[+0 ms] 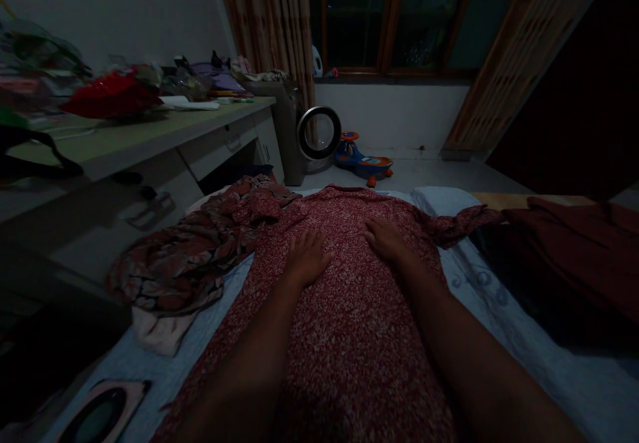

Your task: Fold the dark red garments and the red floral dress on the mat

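A long red dress with a pale speckled print (349,310) lies spread out on the bed (474,283), its collar end away from me and its sleeves out to the sides. My left hand (307,257) rests flat on its upper part, fingers stretched and slightly spread. To the right, my right hand (384,238) also lies on the cloth, palm down, fingers extended and holding nothing. Against the dress's left sleeve is a crumpled patterned cloth (190,250). The lower hem runs out of view beneath my arms.
Dark folded clothes (574,257) are piled on the bed's right side. At the lower left lies a flat pinkish object with a dark oval (104,410). A cluttered desk (200,127) lines the left; beyond are a washing machine with its round door open (319,134) and a blue ride-on toy (362,160).
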`<state>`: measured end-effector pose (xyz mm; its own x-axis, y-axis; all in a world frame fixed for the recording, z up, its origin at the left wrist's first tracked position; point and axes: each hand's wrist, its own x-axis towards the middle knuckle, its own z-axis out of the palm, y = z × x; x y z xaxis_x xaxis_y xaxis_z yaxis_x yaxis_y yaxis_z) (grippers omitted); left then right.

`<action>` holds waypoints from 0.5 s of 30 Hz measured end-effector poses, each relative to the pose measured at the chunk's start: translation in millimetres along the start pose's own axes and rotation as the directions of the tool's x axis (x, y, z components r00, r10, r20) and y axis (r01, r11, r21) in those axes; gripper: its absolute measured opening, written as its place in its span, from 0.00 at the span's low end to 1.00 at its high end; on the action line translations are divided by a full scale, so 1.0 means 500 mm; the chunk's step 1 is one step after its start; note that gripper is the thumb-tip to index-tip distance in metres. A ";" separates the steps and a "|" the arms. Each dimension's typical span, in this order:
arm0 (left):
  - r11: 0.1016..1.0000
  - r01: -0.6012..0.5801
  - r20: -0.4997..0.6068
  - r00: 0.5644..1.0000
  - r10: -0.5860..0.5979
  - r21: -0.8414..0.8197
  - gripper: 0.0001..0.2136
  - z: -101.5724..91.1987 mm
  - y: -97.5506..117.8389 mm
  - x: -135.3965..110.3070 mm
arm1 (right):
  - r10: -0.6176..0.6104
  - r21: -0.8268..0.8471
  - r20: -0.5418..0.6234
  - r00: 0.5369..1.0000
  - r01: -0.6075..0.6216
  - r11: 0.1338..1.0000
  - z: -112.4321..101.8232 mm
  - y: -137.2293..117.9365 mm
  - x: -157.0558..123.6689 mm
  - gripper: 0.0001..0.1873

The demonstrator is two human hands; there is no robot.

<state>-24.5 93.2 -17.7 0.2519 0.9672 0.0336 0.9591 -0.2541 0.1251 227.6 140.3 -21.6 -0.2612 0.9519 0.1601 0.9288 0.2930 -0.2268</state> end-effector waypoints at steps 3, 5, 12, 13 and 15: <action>1.000 0.001 0.003 1.000 -0.001 -0.016 0.29 -0.002 0.001 -0.001 | 0.106 -0.069 0.025 0.994 -0.104 0.992 -0.021 0.045 -0.006 0.22; 1.000 0.000 0.000 1.000 0.000 -0.021 0.29 -0.002 0.002 -0.001 | 0.198 -0.109 0.013 0.980 -0.195 0.975 -0.036 0.058 -0.002 0.21; 1.000 0.007 0.011 1.000 -0.007 -0.014 0.29 -0.003 0.003 0.000 | 0.257 -0.036 -0.083 0.963 -0.261 0.965 -0.042 -0.038 0.055 0.19; 1.000 0.007 0.010 1.000 -0.007 -0.010 0.29 -0.002 0.002 0.000 | 0.191 0.001 -0.065 0.979 -0.191 0.982 -0.032 -0.061 0.059 0.20; 1.000 0.009 -0.004 1.000 -0.009 -0.004 0.29 -0.002 0.001 -0.001 | 0.105 0.026 -0.047 0.993 -0.103 0.994 -0.010 -0.099 0.060 0.21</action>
<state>-24.0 92.5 -16.9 0.2427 0.9694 0.0364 0.9608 -0.2454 0.1288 174.9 154.0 -0.9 -0.1499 0.9721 0.1805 0.9436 0.1952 -0.2673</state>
